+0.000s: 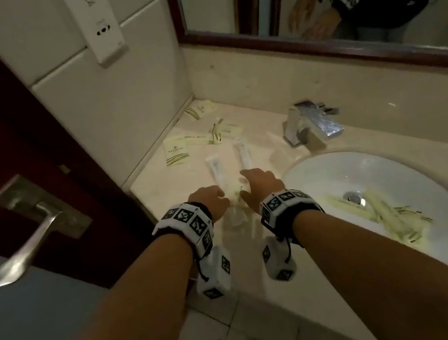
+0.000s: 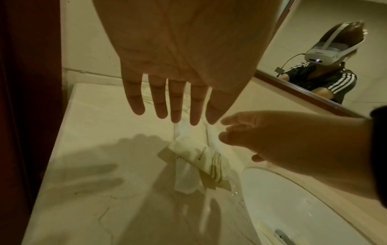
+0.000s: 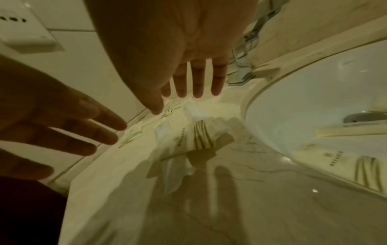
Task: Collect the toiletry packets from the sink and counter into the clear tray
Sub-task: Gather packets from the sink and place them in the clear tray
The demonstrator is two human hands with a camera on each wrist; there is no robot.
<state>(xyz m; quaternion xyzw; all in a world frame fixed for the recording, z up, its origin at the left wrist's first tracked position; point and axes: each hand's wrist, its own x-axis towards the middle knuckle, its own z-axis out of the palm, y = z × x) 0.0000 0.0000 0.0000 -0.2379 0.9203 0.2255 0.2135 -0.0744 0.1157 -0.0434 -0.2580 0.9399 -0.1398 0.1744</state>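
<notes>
Both forearms reach in from the near edge, left hand and right hand hovering side by side over the desk, fingers straight and spread, nothing held. Directly beneath and between them lies a striped packet on crumpled clear wrap, long axis slanting across the line of the hands; both hands are about equally near. Two white tubes lie just beyond the fingertips, pointing away. Further back toward the wall corner sit more flat packets. To the right, the sink rim runs close beside the right hand, and long packets in the sink lie near the drain. Left side is tight: desk edge, then door. Clear tray cannot be made out with certainty.
</notes>
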